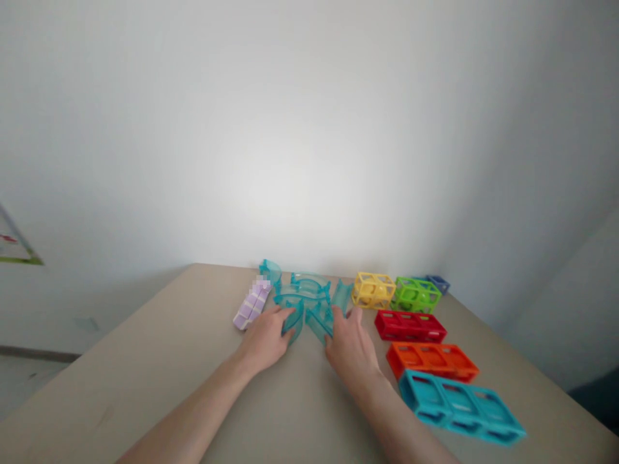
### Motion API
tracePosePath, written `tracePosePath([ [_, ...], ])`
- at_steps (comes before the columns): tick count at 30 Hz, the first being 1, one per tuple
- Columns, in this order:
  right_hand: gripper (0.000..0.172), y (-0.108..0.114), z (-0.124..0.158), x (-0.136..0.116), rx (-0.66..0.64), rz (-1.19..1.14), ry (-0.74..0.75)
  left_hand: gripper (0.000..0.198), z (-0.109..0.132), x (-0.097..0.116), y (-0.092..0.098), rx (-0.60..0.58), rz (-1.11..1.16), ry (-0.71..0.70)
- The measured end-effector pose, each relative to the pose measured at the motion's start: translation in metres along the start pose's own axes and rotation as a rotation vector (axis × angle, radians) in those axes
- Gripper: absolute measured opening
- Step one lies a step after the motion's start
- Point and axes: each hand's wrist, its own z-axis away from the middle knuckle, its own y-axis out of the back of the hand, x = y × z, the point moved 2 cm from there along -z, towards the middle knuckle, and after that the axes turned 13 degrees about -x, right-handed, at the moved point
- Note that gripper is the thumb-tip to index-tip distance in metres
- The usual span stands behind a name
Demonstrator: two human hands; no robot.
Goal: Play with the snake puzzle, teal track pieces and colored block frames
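My left hand [265, 340] is closed, thumb and fingers pinching a curved, see-through teal track piece [293, 323] near the table's middle. Just to the right, my right hand [352, 343] has its thumb and fingers on another see-through teal track piece [316, 326], which lies at a slant. A small gap separates the two pieces at their near ends. Behind the hands lie several more teal pieces, among them a curved one [310, 282], a straight one [342, 295] and one at the back left [271, 273]. My right fingers partly hide the nearby pieces.
Left of the pieces lies a lilac block bundle [251, 307]. Along the right stand open-frame blocks: yellow [373, 290], green [416, 294], red [410, 326], orange [432, 361] and turquoise [459, 406], with blue [439, 283] behind. A wall [300, 161] rises behind the table [159, 348].
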Motion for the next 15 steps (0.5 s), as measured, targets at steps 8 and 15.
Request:
tracePosePath([
  [8, 0.047, -0.002, -0.003, -0.009, 0.017, -0.173, 0.077, 0.041, 0.002, 0.011, -0.005, 0.090, 0.140, 0.174],
  [15, 0.050, -0.012, -0.012, -0.006, 0.029, -0.814, 0.025, 0.046, -0.001, 0.013, -0.006, 0.096, 0.393, 0.195],
])
